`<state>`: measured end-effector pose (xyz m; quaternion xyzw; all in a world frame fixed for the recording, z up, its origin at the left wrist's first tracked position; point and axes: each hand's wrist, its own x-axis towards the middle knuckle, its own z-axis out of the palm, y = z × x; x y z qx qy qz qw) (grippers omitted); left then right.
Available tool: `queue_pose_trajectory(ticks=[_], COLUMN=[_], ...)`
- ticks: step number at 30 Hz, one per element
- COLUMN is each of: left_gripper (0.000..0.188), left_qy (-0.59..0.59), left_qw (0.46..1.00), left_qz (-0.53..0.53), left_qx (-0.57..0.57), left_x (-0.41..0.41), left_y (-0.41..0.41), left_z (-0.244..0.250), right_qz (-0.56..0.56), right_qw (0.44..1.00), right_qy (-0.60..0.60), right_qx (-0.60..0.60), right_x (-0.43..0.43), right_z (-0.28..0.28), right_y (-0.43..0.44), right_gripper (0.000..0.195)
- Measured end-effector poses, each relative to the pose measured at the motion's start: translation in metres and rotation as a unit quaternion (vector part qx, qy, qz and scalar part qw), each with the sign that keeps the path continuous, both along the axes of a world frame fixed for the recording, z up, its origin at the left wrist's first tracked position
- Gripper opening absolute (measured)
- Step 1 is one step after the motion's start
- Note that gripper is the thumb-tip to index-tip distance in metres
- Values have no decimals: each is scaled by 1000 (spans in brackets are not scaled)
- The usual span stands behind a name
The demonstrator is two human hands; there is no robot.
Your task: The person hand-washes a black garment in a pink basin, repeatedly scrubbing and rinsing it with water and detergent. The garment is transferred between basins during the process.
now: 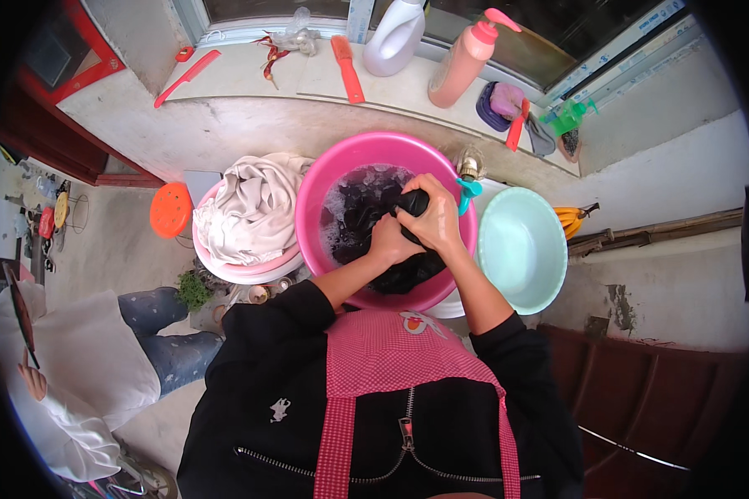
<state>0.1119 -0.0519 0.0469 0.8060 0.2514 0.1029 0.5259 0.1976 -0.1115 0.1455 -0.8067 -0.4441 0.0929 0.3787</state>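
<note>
A large pink plastic basin (pixel 312 249) in the middle holds dark cloth (pixel 362 212) lying in sudsy water. Over its right half, both hands grip a bunched part of the black cloth (pixel 414 202). My left hand (pixel 394 240) holds it from below and to the left, with the fingers partly hidden. My right hand (pixel 435 215), wet with water and suds, is closed around its upper right side. The two hands are close together. Left of this basin, light-coloured laundry (pixel 256 199) is heaped in a smaller pink basin (pixel 249 272).
A pale green basin (pixel 523 249) stands at right, beside a tap with a turquoise handle (pixel 470 187). The ledge behind holds a red brush (pixel 347 72), a detergent bottle (pixel 394 37) and a pink pump bottle (pixel 465 62). Another person (pixel 87 355) in white is at left, near an orange stool (pixel 170 210).
</note>
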Motion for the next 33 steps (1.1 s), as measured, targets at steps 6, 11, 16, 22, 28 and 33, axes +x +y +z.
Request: queue_pose_trajectory(ticks=[6, 11, 16, 22, 28, 33], left_gripper=[59, 80, 75, 83, 149, 122], left_qy=[-169, -286, -313, -320, -120, -245], left_qw=[981, 945, 921, 906, 983, 965], left_qz=[22, 28, 19, -50, -105, -73], left_qx=[-92, -156, -230, -272, 87, -63], left_x=[-11, -23, 2, 1, -60, -28], left_y=[21, 38, 35, 45, 86, 36], left_z=[-10, 74, 118, 166, 75, 77], right_qz=[188, 178, 63, 11, 44, 91], right_qw=[956, 952, 935, 958, 904, 827], right_qy=[217, 250, 344, 234, 341, 451], right_qx=[58, -17, 69, 166, 255, 324], right_x=[55, 28, 8, 34, 33, 6], right_z=[-10, -54, -48, -47, 11, 50], right_y=[-54, -80, -40, -24, -8, 3], right_gripper=[119, 123, 75, 87, 75, 59])
